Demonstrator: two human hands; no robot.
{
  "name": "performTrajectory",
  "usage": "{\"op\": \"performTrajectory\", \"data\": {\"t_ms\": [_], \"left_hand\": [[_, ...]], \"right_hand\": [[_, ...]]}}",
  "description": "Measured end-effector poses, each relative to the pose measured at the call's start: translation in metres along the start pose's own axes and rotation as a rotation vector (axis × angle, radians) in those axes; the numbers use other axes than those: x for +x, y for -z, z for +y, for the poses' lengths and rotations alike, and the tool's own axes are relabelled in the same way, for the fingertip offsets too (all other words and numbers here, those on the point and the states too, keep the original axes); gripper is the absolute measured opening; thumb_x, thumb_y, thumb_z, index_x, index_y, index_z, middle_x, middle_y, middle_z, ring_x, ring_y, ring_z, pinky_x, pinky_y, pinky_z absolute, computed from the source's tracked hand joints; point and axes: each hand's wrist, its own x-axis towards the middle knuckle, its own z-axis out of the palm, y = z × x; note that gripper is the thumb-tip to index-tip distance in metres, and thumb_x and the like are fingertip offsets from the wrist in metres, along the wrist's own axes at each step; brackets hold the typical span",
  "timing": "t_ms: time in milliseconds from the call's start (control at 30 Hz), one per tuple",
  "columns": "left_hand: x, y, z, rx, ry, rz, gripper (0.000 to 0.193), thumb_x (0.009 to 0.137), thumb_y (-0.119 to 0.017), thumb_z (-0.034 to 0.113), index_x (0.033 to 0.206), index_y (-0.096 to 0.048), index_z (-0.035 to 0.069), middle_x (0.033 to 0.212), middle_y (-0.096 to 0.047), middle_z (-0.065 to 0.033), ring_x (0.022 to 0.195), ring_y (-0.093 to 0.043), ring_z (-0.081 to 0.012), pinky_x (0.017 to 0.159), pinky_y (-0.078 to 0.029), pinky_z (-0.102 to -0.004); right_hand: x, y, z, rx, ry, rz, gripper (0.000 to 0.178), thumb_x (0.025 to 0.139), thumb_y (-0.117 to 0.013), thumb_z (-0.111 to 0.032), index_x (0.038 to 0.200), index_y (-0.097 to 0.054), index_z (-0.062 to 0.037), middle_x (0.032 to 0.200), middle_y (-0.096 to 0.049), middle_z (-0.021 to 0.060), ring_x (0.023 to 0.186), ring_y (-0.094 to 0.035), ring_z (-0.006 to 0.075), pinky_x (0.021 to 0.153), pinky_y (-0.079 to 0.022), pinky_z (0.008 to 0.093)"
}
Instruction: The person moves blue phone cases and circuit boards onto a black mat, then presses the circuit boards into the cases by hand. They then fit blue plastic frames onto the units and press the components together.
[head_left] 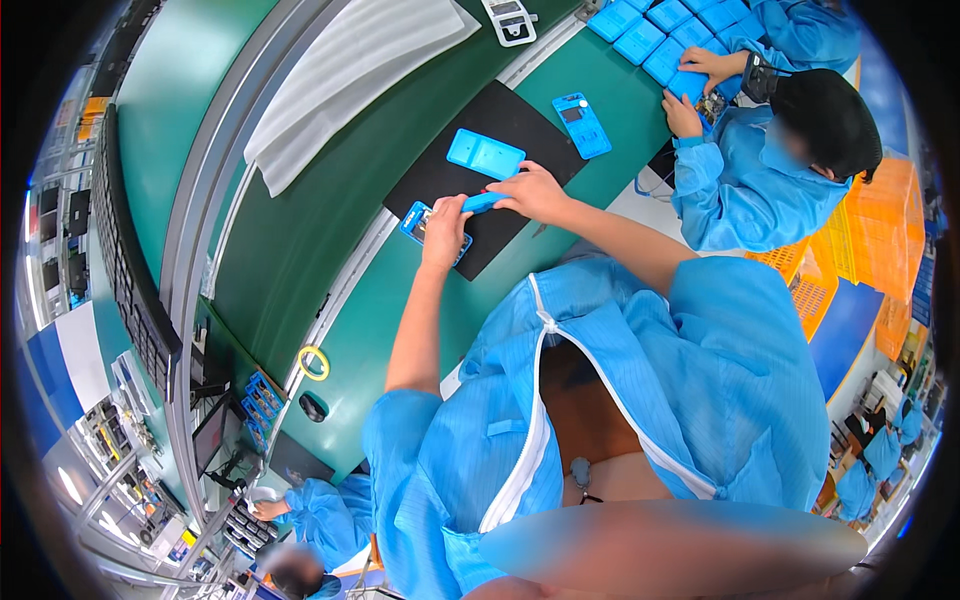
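My left hand (444, 236) and my right hand (536, 192) meet over a black mat (420, 183). Between their fingers is a narrow blue plastic part (483, 203), seen edge-on, and both hands grip it. A small red spot shows beside the right fingertips. Partly under my left hand lies a blue housing (413, 219) with parts inside, much of it covered by the hand. Just beyond my right hand, an open blue plastic shell (486, 153) rests on the mat. Another blue shell (582, 127), with cut-outs, lies at the mat's right edge.
Several blue cases (640, 40) stand in rows at the far right, where a co-worker (750, 170) handles one. White foam sheets (350, 80) lie at the back. A yellow tape roll (314, 363) and a black mouse (312, 406) sit left on the green table (370, 330).
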Motion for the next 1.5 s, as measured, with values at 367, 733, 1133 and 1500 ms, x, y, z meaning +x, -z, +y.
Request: {"op": "performTrajectory", "data": {"t_ms": [367, 733, 1133, 1500], "left_hand": [[-0.010, -0.015, 0.004, 0.040, 0.096, 0.070, 0.029, 0.085, -0.066, 0.004, 0.113, -0.060, 0.000, 0.105, -0.065, -0.0188, 0.101, -0.061, -0.0371, 0.084, -0.050, -0.0436], [0.002, 0.001, 0.003, -0.724, 0.719, -0.273, 0.028, 0.093, -0.063, 0.010, 0.118, -0.060, -0.002, 0.097, -0.069, -0.0082, 0.084, -0.067, -0.0186, 0.075, -0.056, -0.0331], [-0.022, -0.012, -0.029, -1.615, 1.038, -0.337, 0.031, 0.098, -0.055, 0.018, 0.117, -0.058, -0.007, 0.103, -0.067, -0.0148, 0.090, -0.069, -0.0226, 0.082, -0.060, -0.0371], [-0.001, -0.012, 0.019, -0.430, 0.990, -0.215, 0.024, 0.095, -0.058, 0.021, 0.109, -0.067, 0.003, 0.097, -0.070, -0.0150, 0.082, -0.069, -0.0247, 0.066, -0.058, -0.0342]], "right_hand": [[-0.023, 0.000, 0.021, 0.133, -0.088, 0.189, 0.025, 0.084, -0.067, -0.015, 0.106, -0.066, -0.0041, 0.099, -0.070, 0.0151, 0.088, -0.067, 0.0322, 0.079, -0.053, 0.0426], [0.007, 0.044, 0.035, 0.409, -0.394, -0.449, 0.037, 0.091, -0.064, -0.027, 0.121, -0.064, -0.0058, 0.110, -0.068, 0.0171, 0.105, -0.064, 0.0315, 0.092, -0.049, 0.0420], [-0.013, 0.042, 0.004, -0.036, 0.475, -0.037, 0.039, 0.082, -0.064, -0.018, 0.119, -0.061, -0.0043, 0.119, -0.063, 0.0120, 0.113, -0.059, 0.0293, 0.099, -0.046, 0.0426], [-0.017, 0.019, 0.015, -0.139, 0.349, -0.041, 0.031, 0.081, -0.060, -0.011, 0.110, -0.062, -0.0012, 0.105, -0.067, 0.0143, 0.100, -0.065, 0.0283, 0.090, -0.051, 0.0387]]}}
